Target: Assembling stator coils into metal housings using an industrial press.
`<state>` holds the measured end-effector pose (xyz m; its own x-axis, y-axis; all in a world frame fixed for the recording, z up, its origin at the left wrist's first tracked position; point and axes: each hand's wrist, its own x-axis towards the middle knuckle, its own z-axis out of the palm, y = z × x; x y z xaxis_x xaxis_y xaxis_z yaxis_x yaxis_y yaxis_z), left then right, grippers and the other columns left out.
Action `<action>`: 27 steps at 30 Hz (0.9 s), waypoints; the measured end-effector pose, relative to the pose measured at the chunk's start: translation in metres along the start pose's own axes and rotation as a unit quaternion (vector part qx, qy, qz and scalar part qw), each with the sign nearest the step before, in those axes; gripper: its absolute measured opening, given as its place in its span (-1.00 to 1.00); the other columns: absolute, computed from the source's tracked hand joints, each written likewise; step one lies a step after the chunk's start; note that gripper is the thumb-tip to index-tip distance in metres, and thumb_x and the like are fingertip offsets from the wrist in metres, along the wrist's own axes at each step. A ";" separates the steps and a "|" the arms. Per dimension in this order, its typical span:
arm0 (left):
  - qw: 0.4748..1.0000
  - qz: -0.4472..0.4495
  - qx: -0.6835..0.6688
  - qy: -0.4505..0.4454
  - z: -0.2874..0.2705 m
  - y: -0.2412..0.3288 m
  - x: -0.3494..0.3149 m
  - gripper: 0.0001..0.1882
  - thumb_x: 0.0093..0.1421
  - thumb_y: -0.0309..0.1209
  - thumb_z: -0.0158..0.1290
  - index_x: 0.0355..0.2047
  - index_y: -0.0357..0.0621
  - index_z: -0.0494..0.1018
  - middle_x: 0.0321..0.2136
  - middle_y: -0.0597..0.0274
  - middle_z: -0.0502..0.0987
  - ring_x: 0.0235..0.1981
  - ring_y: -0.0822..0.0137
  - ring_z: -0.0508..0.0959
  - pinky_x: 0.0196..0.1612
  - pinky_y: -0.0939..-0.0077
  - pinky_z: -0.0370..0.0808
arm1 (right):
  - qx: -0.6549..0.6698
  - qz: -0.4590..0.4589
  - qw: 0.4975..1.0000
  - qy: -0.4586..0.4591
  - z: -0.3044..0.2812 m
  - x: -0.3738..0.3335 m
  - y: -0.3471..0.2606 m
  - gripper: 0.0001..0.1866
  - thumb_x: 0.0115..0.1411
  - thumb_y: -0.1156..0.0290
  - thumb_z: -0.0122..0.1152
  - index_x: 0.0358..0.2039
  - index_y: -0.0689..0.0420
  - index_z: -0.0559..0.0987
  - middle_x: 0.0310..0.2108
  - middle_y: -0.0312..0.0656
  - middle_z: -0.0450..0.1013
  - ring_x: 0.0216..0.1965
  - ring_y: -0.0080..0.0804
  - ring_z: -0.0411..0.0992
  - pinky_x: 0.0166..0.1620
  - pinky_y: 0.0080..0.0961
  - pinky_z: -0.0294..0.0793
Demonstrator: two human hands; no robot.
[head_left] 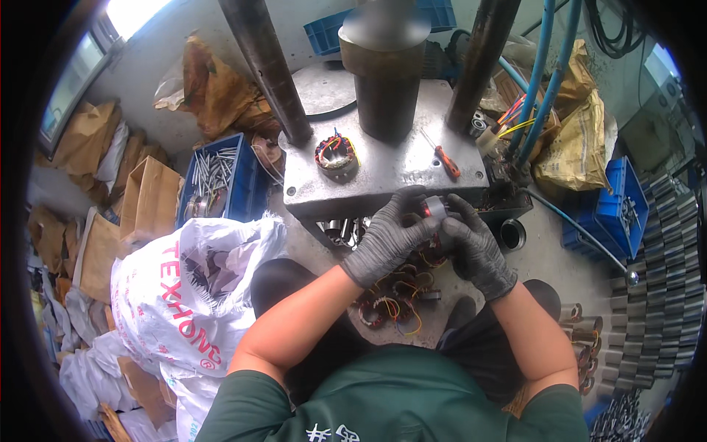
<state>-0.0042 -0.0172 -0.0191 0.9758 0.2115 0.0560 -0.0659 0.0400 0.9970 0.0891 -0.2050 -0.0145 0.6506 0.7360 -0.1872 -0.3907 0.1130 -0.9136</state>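
Observation:
My left hand (394,232) and my right hand (475,247), both in grey gloves, close round a small motor stator (434,208) in front of the press table's near edge. Its silvery ring side and a bit of red show between the fingers. Another wound stator (337,156), with red, yellow and blue wires, stands upright on the left part of the steel press table (398,173). An orange-handled screwdriver (447,162) lies on the table's right part. Below my hands, several wired stators (398,298) lie on the floor between my legs, partly hidden by my arms.
A thick press ram (383,88) stands between two steel columns (269,70). Blue crates of metal parts (247,184) sit at left and right. A white woven sack (147,295) is by my left leg. Steel sleeves (655,295) are stacked at right; blue hoses (549,81) hang nearby.

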 end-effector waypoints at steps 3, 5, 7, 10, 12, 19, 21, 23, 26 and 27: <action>0.980 -0.065 -0.183 -0.043 -0.009 0.009 -0.006 -0.23 0.36 0.05 0.18 0.37 -0.16 0.25 0.15 0.08 0.52 0.16 0.23 0.55 0.16 0.27 0.56 | 0.098 0.005 0.995 0.005 -0.010 0.010 0.007 -0.40 0.34 0.14 0.30 0.31 0.10 0.43 0.05 -0.18 0.53 0.04 -0.40 0.52 0.14 -0.45 0.52; 0.973 -0.060 -0.219 -0.049 -0.020 0.016 -0.003 -0.21 0.37 0.10 0.14 0.38 -0.17 0.24 0.18 0.06 0.51 0.14 0.21 0.56 0.15 0.27 0.56 | 0.168 0.069 0.983 0.016 -0.014 0.010 -0.005 -0.38 0.29 -0.07 0.22 0.21 0.06 0.51 0.02 -0.12 0.56 0.00 -0.24 0.58 0.05 -0.34 0.63; 0.939 -0.062 -0.332 -0.066 -0.025 0.026 -0.004 -0.27 0.41 0.08 0.09 0.36 -0.20 0.30 0.20 0.03 0.52 0.14 0.22 0.58 0.16 0.29 0.55 | 0.222 0.066 0.973 -0.001 -0.013 0.005 -0.013 -0.37 0.29 -0.11 0.16 0.21 0.06 0.51 0.02 -0.10 0.56 0.00 -0.21 0.59 0.00 -0.25 0.67; 0.986 0.015 -0.164 -0.012 -0.031 0.019 -0.002 -0.42 0.44 -0.08 0.12 0.29 -0.22 0.39 0.15 0.07 0.57 0.14 0.26 0.57 0.21 0.33 0.52 | 0.281 0.059 0.957 -0.031 -0.007 0.001 -0.019 -0.34 0.32 -0.18 -0.01 0.20 0.06 0.51 0.07 -0.06 0.56 0.03 -0.11 0.60 -0.14 -0.01 0.74; 0.992 0.045 -0.116 0.014 -0.025 0.014 -0.002 -0.48 0.43 -0.19 0.14 0.27 -0.22 0.42 0.12 0.11 0.59 0.14 0.28 0.57 0.22 0.34 0.50 | 0.310 0.059 0.948 -0.034 -0.008 0.002 -0.016 -0.33 0.33 -0.16 -0.01 0.24 0.07 0.50 0.10 -0.06 0.54 0.08 -0.08 0.57 -0.01 0.01 0.70; 0.975 0.221 0.030 -0.003 -0.009 0.021 -0.010 -0.60 0.34 -0.49 0.16 0.18 -0.22 0.47 0.11 0.06 0.50 0.16 0.17 0.53 0.24 0.29 0.49 | 0.320 0.060 0.945 -0.016 -0.001 -0.001 -0.012 -0.31 0.32 -0.13 0.01 0.26 0.11 0.50 0.17 -0.06 0.52 0.22 -0.09 0.48 0.26 0.05 0.52; 0.962 0.257 0.089 -0.016 -0.006 0.022 -0.012 -0.54 0.27 -0.51 0.21 0.19 -0.16 0.47 0.13 -0.01 0.47 0.17 0.04 0.53 0.24 0.23 0.51 | 0.339 0.065 0.938 -0.024 0.000 -0.003 -0.012 -0.31 0.32 -0.11 0.03 0.24 0.18 0.51 0.17 -0.02 0.53 0.20 -0.08 0.49 0.27 0.02 0.51; 0.956 0.272 0.107 -0.020 -0.005 0.029 -0.016 -0.50 0.25 -0.51 0.22 0.20 -0.16 0.46 0.13 -0.01 0.47 0.17 0.04 0.52 0.24 0.22 0.51 | 0.354 0.059 0.931 -0.067 -0.005 -0.004 -0.011 -0.30 0.32 -0.11 0.04 0.24 0.21 0.51 0.17 0.01 0.53 0.19 -0.07 0.50 0.28 0.00 0.50; 0.944 0.301 0.129 -0.033 -0.008 0.029 -0.020 -0.45 0.21 -0.48 0.28 0.22 -0.15 0.45 0.16 -0.02 0.46 0.16 0.10 0.53 0.19 0.26 0.54 | 0.373 0.049 0.918 -0.124 -0.005 -0.007 -0.014 -0.27 0.32 -0.11 0.05 0.24 0.25 0.50 0.16 0.06 0.53 0.17 -0.04 0.52 0.29 -0.03 0.50; 0.939 0.314 0.134 -0.043 -0.009 0.029 -0.020 -0.42 0.19 -0.46 0.33 0.22 -0.14 0.45 0.18 -0.04 0.45 0.14 0.15 0.55 0.14 0.30 0.57 | 0.376 0.046 0.915 -0.139 -0.003 -0.008 -0.015 -0.26 0.32 -0.13 0.05 0.25 0.26 0.50 0.16 0.08 0.53 0.16 -0.04 0.53 0.29 -0.04 0.49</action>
<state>-0.0276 -0.0116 0.0080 0.7754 0.0321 0.6307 -0.5909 -0.3154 0.7425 0.0916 -0.2152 -0.0005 0.4422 0.8951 -0.0570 -0.8412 0.3918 -0.3726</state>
